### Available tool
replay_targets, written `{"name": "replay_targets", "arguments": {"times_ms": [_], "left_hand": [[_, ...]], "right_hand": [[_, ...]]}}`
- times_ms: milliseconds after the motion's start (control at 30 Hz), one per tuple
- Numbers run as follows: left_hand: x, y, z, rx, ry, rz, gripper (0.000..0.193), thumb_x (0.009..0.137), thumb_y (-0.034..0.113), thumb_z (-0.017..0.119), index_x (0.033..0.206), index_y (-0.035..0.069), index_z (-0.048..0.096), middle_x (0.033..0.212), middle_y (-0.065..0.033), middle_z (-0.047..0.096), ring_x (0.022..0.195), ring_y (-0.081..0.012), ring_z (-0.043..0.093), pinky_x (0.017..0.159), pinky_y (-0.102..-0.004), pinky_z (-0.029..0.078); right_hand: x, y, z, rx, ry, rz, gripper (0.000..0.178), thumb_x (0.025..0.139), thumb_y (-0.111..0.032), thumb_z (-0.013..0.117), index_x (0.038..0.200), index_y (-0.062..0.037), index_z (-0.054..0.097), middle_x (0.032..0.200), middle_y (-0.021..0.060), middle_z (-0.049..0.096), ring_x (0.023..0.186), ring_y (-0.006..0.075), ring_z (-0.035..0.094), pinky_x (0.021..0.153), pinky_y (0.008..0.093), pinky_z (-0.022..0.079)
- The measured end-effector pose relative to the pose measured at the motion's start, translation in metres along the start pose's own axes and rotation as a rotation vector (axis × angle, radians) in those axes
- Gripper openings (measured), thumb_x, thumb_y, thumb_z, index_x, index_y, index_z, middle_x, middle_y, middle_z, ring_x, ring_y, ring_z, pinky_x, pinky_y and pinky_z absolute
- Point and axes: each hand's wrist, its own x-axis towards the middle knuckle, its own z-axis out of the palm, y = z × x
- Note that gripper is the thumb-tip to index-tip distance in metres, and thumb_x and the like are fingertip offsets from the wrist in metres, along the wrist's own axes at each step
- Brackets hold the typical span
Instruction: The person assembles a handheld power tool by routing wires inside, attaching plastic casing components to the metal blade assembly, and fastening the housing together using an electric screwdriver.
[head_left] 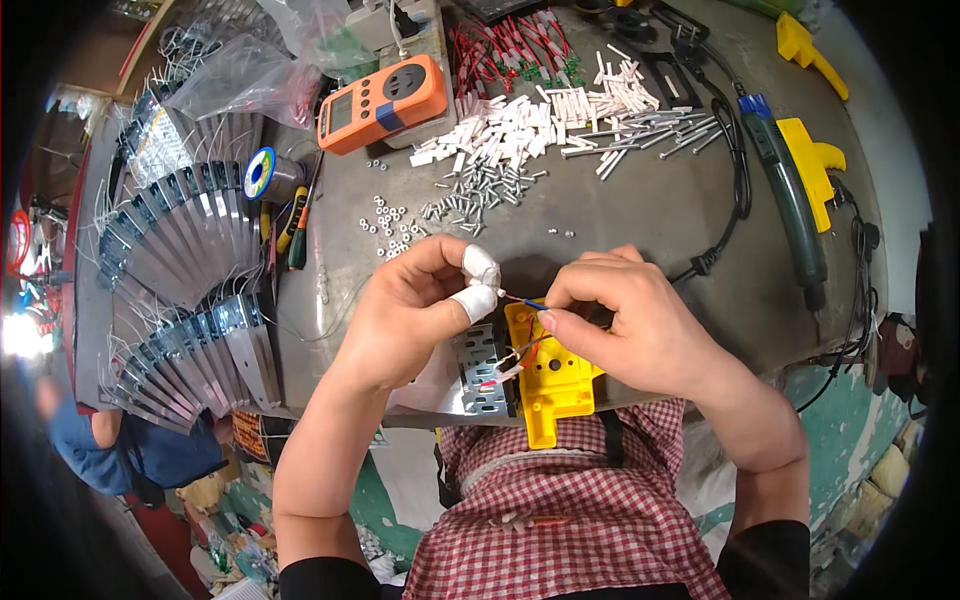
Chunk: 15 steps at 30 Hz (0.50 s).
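My left hand [410, 310] wears white covers on thumb and index finger. Those two fingertips pinch the end of a thin wire [514, 298], where a small whitish bit shows. My right hand [640, 315] is closed on the blue-sleeved part of the wire, thumb against index finger. Beneath my hands, at the table's front edge, lies a yellow plastic housing [575, 385] with round holes. Against its left side stands a perforated metal plate [482, 370]. More thin wires [520, 362] with whitish and red parts cross between the plate and the housing.
Fanned metal strips [190, 235] with wires cover the left side, beside a solder spool [275, 178] and screwdrivers [298, 235]. Behind are an orange meter [385, 103], white tubes [520, 125], screws [480, 195] and nuts [385, 220]. A corded dark tool [790, 210] and yellow parts [805, 165] lie right.
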Motion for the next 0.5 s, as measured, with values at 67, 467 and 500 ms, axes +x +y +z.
{"name": "replay_targets", "arguments": {"times_ms": [67, 467, 500], "left_hand": [[0.0, 0.001, 0.002, -0.004, -0.014, 0.016, 0.018, 0.082, -0.003, 0.065, 0.099, 0.002, 0.06, 0.096, -0.0004, 0.061, 0.09, -0.0089, 0.057, 0.084, -0.0262, 0.047], [0.001, 0.026, 0.029, 0.782, -0.025, 0.352, 0.021, 0.073, -0.002, 0.069, 0.093, 0.002, 0.063, 0.084, -0.0069, 0.063, 0.079, -0.019, 0.063, 0.071, -0.0304, 0.051], [0.001, 0.032, 0.033, 0.862, -0.065, 0.323, 0.02, 0.073, -0.004, 0.069, 0.092, 0.001, 0.062, 0.088, -0.007, 0.063, 0.082, -0.0176, 0.063, 0.076, -0.0293, 0.05]], "right_hand": [[-0.001, -0.001, 0.0, -0.01, -0.001, 0.003, 0.017, 0.083, -0.021, 0.063, 0.078, -0.0052, 0.059, 0.071, 0.0066, 0.06, 0.074, 0.0246, 0.059, 0.076, 0.0365, 0.037], [-0.004, 0.001, -0.011, -0.088, -0.117, -0.028, 0.019, 0.088, -0.023, 0.061, 0.081, -0.0054, 0.058, 0.074, 0.0073, 0.058, 0.08, 0.0257, 0.057, 0.078, 0.0374, 0.036], [-0.004, 0.002, -0.012, -0.066, -0.104, -0.032, 0.02, 0.088, -0.024, 0.061, 0.081, -0.0055, 0.058, 0.074, 0.0073, 0.058, 0.08, 0.0257, 0.057, 0.078, 0.0376, 0.036]]}}
